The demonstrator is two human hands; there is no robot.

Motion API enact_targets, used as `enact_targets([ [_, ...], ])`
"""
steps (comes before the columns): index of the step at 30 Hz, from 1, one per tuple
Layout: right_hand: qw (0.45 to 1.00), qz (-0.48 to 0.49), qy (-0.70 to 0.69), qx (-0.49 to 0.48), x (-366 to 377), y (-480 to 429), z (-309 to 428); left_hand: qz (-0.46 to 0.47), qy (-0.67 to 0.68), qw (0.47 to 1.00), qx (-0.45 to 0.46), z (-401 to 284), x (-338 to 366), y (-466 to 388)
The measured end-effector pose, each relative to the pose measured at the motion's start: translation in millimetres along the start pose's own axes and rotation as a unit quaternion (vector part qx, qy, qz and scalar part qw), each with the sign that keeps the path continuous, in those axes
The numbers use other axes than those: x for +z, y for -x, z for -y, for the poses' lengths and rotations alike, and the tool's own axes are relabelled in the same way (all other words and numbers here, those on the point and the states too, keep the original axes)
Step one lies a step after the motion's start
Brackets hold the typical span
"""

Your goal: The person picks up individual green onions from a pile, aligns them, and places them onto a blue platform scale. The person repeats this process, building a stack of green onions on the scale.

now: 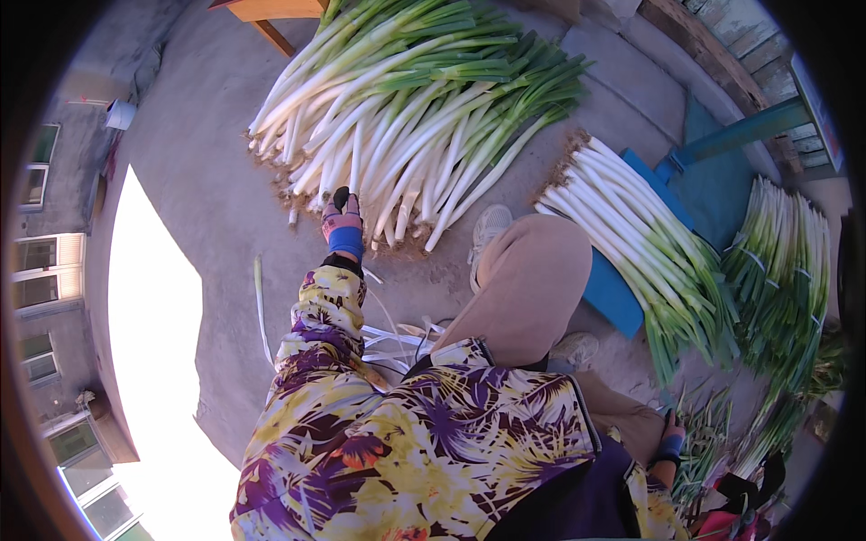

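Observation:
My left hand (344, 220), in a pink glove with dark fingertips and a blue cuff, reaches to the root ends of a large pile of long green onions (406, 135) on the ground. Its fingertips meet the lower end of one white stalk (356, 159); whether they grip it is unclear. Far to the lower right, my right hand (670, 439), also gloved, is beside my knee, near scattered green leaf trimmings (703, 433). A small pale object shows by its fingers, too small to identify.
A row of green onions (629, 203) lies across a blue metal platform (612, 294) with an upright post (744, 132). Tied bundles (778, 270) stand at the far right. White strips (392, 341) lie near my foot. A wooden stool (274, 13) is at the top.

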State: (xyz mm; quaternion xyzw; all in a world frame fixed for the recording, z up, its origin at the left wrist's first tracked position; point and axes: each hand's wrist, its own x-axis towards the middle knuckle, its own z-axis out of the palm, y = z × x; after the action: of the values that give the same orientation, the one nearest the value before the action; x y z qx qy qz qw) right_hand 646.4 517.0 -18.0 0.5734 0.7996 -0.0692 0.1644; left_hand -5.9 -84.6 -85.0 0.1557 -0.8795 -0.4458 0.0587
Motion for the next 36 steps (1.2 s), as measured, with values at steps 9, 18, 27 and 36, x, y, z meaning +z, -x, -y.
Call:
enact_targets([
  [9, 0.993, 0.0, -0.078, 0.088, -21.8, 18.0, 43.7, 0.079, -0.233, 0.969, 0.002, 23.3, 50.0, -75.4],
  [18, 0.996, -0.003, -0.004, 0.093, -16.0, 17.8, 23.4, 0.114, -0.14, 0.983, -0.027, 113.3, 95.1, -143.0],
  [27, 0.986, -0.006, -0.076, 0.149, -12.0, 22.9, 30.4, 0.123, -0.129, 0.983, -0.045, 82.9, 73.8, -139.9],
  [36, 0.989, 0.0, -0.053, 0.135, -20.8, 14.7, 46.4, 0.074, -0.26, 0.963, -0.013, 83.9, 54.6, -126.8],
])
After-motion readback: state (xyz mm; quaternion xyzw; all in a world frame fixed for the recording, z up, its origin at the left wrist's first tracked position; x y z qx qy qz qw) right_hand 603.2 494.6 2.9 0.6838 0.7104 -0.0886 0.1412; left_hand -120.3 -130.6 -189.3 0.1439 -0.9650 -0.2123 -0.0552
